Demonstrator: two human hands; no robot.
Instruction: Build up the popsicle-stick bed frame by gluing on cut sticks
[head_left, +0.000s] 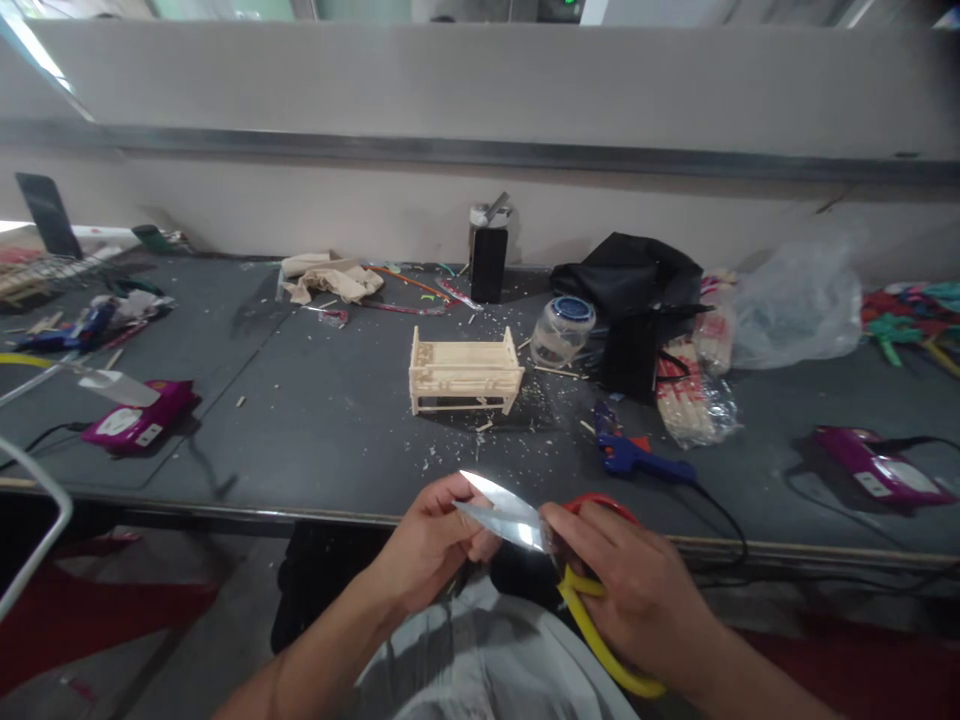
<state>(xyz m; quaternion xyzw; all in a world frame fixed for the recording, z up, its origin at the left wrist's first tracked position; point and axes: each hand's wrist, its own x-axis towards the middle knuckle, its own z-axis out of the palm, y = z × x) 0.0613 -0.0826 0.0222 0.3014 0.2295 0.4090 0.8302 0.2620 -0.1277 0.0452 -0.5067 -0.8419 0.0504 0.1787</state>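
My right hand [626, 570] grips a pair of scissors [517, 528] with yellow and red handles, its blades parted and pointing left. At the blade tips, my left hand [442, 525] is closed in a pinch; whatever its fingers hold is too small or hidden to make out. Both hands are low, over my lap at the table's front edge. Beyond them a small bench-like model [466, 372] of pale wooden sticks stands upright on the dark table [337, 400], touched by neither hand.
Wood scraps surround the model. Right of it are a clear jar [562, 335] with a blue lid, a black bag [637, 280], bagged sticks [690, 400] and a blue glue gun [645, 460]. Purple devices [139, 415] lie at both sides. A black phone-like object [489, 265] stands behind.
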